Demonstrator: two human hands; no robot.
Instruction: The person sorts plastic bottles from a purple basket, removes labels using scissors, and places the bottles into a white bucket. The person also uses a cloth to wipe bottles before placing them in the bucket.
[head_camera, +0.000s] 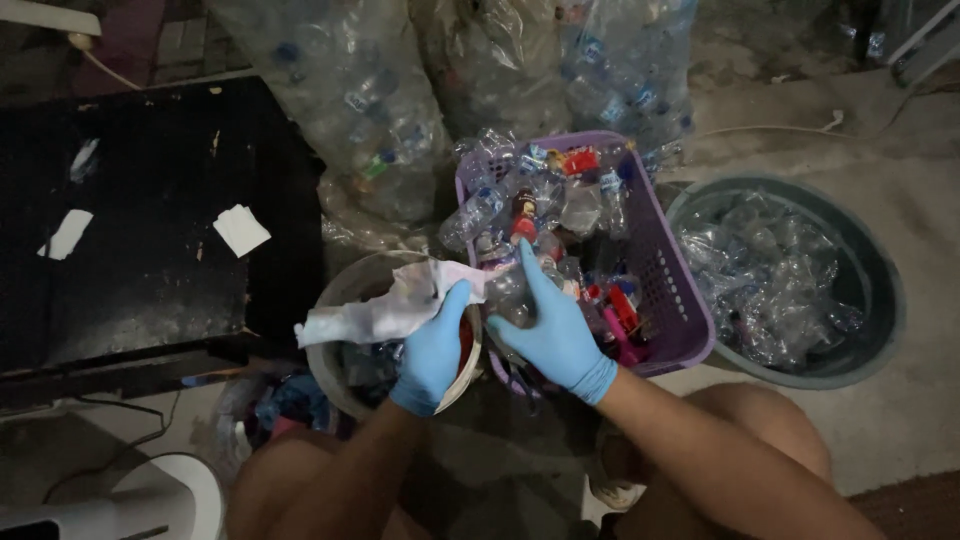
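**A:** Status on the hands?

**B:** Both in blue gloves. My left hand has its fingers pinched together on a pale label sheet, which trails out to the left over the round bucket. My right hand is wrapped around a clear plastic bottle, fingers clamped on the body.

**A:** Where's the bottle relative to the bins?

**B:** Between the bucket and the purple basket, just above the basket's near left corner. The label looks attached at the bottle end, though I can't tell how much is stuck.

**A:** Anything around I should know about?

**B:** Basket is full of mixed bottles with coloured caps. A dark round tub of clear crushed bottles sits to the right, apart from the basket. Big clear sacks of bottles stand behind. A black table with paper scraps is on the left.

**A:** How would you keep the peel clean?

**B:** My read: hold the bottle firm near the seam so it doesn't spin, and pull the label low and along the surface, not straight out. Thin film probably tears if jerked. Keep the loose end over the bucket so it drops in. Light is poor, so I'd go by feel for leftover strips.
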